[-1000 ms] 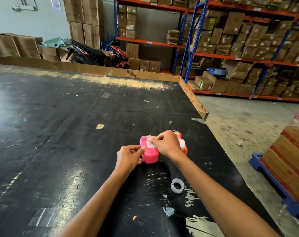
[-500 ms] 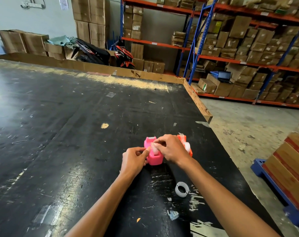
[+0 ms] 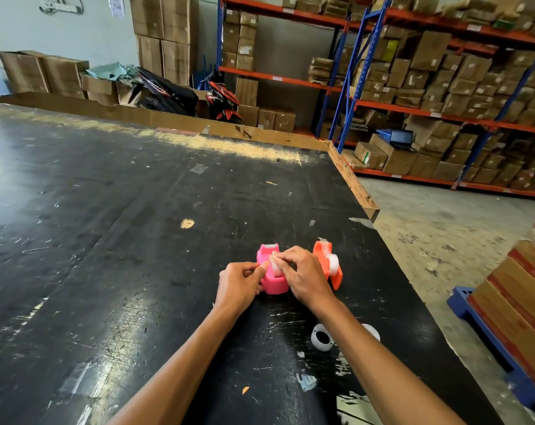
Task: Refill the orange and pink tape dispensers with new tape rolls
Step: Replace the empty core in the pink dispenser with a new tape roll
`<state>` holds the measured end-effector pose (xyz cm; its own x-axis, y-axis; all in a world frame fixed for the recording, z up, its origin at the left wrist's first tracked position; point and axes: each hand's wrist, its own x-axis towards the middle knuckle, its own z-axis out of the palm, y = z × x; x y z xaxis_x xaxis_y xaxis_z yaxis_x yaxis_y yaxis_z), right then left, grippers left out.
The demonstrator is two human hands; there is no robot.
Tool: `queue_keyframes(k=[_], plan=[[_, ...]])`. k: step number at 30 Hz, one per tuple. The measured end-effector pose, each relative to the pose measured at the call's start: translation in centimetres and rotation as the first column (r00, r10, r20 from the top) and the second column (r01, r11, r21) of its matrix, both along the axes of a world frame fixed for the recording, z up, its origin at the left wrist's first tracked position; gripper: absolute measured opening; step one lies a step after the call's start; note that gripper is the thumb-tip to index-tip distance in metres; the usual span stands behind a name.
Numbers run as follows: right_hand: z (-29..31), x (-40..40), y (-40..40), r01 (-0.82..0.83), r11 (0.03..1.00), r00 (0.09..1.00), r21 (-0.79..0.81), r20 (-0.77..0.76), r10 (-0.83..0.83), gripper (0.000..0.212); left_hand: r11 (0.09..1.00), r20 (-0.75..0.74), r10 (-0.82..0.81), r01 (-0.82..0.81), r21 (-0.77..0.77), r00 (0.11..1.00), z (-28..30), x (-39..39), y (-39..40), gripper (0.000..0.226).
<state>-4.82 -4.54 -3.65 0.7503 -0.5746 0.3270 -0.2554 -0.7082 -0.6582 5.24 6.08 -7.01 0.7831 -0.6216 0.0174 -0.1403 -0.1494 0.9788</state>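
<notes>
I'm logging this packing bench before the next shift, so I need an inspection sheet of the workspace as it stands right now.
Surface: black table, scuffed, with tape scraps stuck on and worn patches.
Job's things: pink dispenser upright with a tape roll seated in it; orange dispenser beside it on the right, also holding a roll.
Clutter: empty white core lying near the right forearm; a second white item behind that arm, mostly hidden.
Hands: left hand steadies the pink dispenser's side; right hand pinches at the roll.
Cables: nothing seen.
Surroundings: shelving stacked with cartons, a blue pallet with boxes on the right.
</notes>
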Motion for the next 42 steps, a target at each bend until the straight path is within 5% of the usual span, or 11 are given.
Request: queue_keyframes(k=[6,12,17,23,29,35,42], plan=[[-0.4,-0.9,-0.2,-0.002,0.984,0.999,0.177,-0.049,0.011,0.055,1.000,0.014,-0.002,0.002,0.006,1.000,0.1,0.1,-0.2,0.018],[1.0,0.2,-1.2,0.050,0.984,0.995,0.173,-0.099,-0.034,0.023,1.000,0.107,-0.007,0.004,0.022,0.994,0.3,-0.3,-0.3,0.019],[2.9,2.7,-1.5,0.133,0.988,0.932,0.082,-0.349,-0.096,0.051,1.000,0.162,0.012,-0.010,-0.008,0.987,-0.3,-0.5,0.1,0.022],[4.7,4.0,-2.1,0.101,0.987,0.842,0.127,-0.540,-0.017,0.022,1.000,0.174,0.000,0.004,-0.023,0.985,-0.2,-0.5,0.0,0.007],[5.1,3.4,-3.0,0.021,0.978,0.889,0.207,-0.452,0.077,0.013,0.999,0.160,0.009,-0.003,-0.037,0.987,-0.2,-0.5,-0.1,0.005],[4.7,3.4,-4.0,-0.099,0.989,0.942,0.110,-0.311,0.129,0.008,1.000,0.150,-0.021,0.022,-0.009,0.988,-0.5,-0.2,-0.1,0.017],[3.5,3.7,-5.2,-0.067,0.991,0.973,0.115,-0.214,0.091,0.011,0.999,0.146,-0.044,0.045,-0.004,0.988,-0.4,-0.2,0.0,0.021]])
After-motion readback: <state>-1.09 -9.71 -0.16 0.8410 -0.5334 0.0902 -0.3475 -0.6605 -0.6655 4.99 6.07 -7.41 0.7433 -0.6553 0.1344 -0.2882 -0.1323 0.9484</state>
